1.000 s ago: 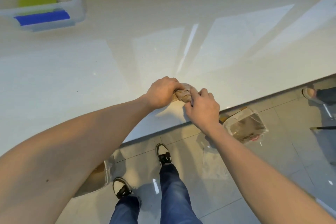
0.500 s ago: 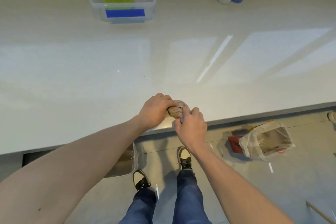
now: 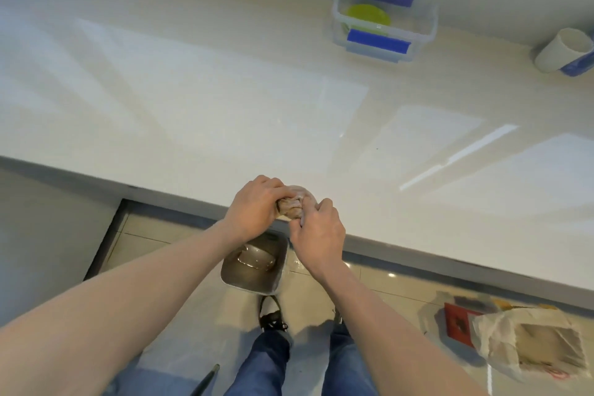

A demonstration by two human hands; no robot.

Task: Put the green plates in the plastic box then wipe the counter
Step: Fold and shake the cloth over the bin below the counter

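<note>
We look down at our two bare arms reaching over the near edge of a glossy pale counter (image 3: 193, 100). Our left hand (image 3: 257, 207) and right hand (image 3: 318, 235) meet right at that edge, both clenched around a small bunched brownish cloth (image 3: 291, 204), which sits squeezed between them, touching each. At the far edge of the counter, toward its right end and against the wall, stands a clear plastic box (image 3: 427, 16) with blue clips; green plates (image 3: 368, 16) lie inside it. Near the far right corner rests a white cup (image 3: 559, 50), leaning in this wide view. Below the counter edge, on the tiled floor, a metal container (image 3: 254, 267) sits under our hands, above our shoes and blue jeans.
</note>
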